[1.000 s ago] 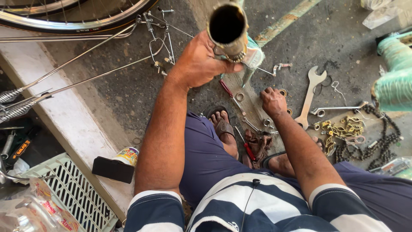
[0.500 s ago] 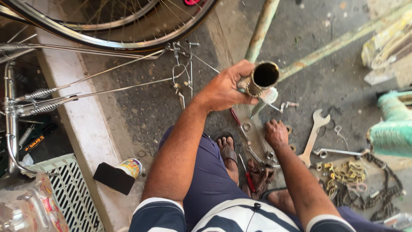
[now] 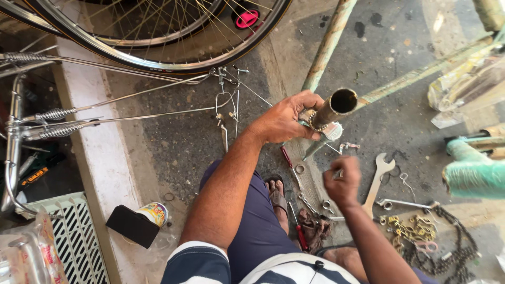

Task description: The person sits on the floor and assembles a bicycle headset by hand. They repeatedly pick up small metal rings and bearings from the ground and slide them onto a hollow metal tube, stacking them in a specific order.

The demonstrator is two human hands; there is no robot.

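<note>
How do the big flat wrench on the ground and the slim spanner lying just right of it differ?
The flat wrench is wide, pale and lies nearly upright in the head view, its forked jaw pointing away from the person. The slim spanner is thin, shiny and lies crosswise, with a ring end by the wrench. The right hand is closer to the flat wrench than to the slim spanner. Both are metal and lie loose on the concrete.

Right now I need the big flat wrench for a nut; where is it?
In the head view, the big flat wrench lies on the concrete floor at right, just beside the right hand, with the chain farther right.
</note>
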